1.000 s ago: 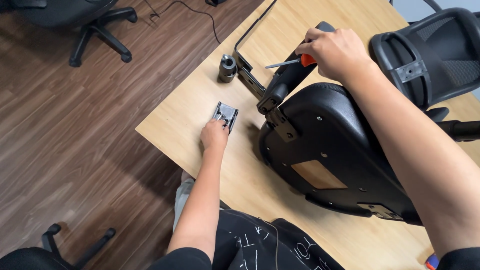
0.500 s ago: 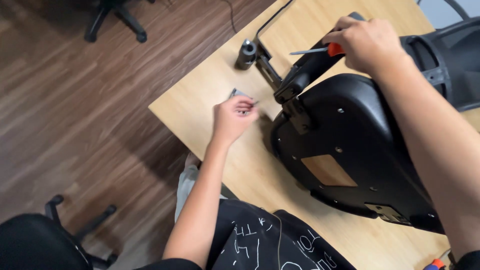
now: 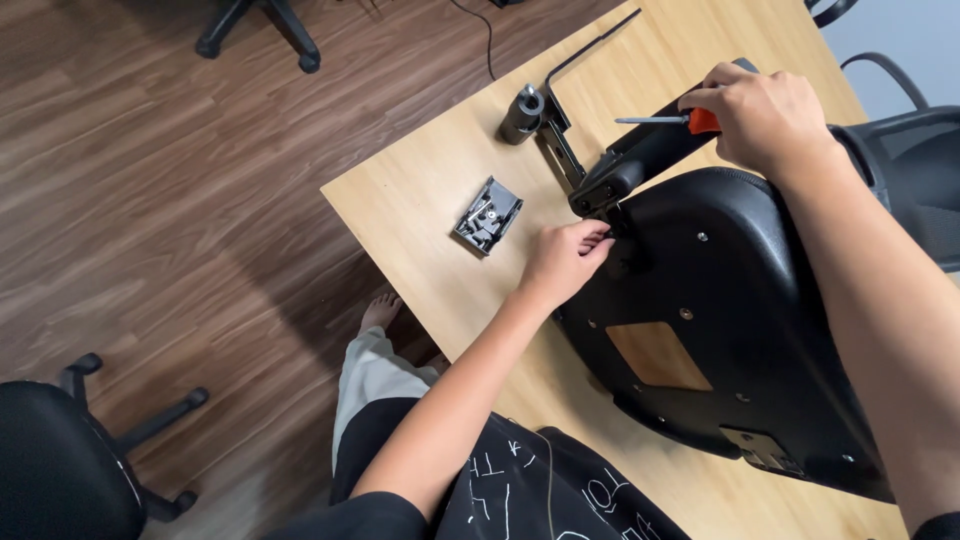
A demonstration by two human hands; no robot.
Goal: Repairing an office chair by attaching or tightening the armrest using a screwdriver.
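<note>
A light wooden table (image 3: 420,200) fills the upper right of the head view, set over a dark wood-plank floor (image 3: 150,200). The largest thing on the table is an upturned black office chair seat (image 3: 740,330), its hard plastic underside facing up, with small screws and a rectangular opening that shows the table through it. A black armrest (image 3: 640,160) stands up from the seat's near edge, joined to it by a black bracket.

The left hand (image 3: 560,262) reaches in from below and rests at the seat's edge, just under that bracket. Its fingers (image 3: 595,238) are pressed together and curled toward the joint; they may be pinching a small fastener, but it is too small to tell. The right hand (image 3: 765,115) is above the armrest, fingers closed around the orange handle of a screwdriver (image 3: 665,120), whose thin metal shaft points left, level over the table.

To the left of the hands, apart from the seat, a small grey metal tray of screws and fittings (image 3: 487,215) lies on the table. Further up sits a short grey metal cylinder (image 3: 522,112), and a thin black bent lever rod (image 3: 575,70) runs beside it.

The wheeled bases of two other chairs show on the floor, one at the top edge (image 3: 265,25) and one at bottom left (image 3: 110,440).
</note>
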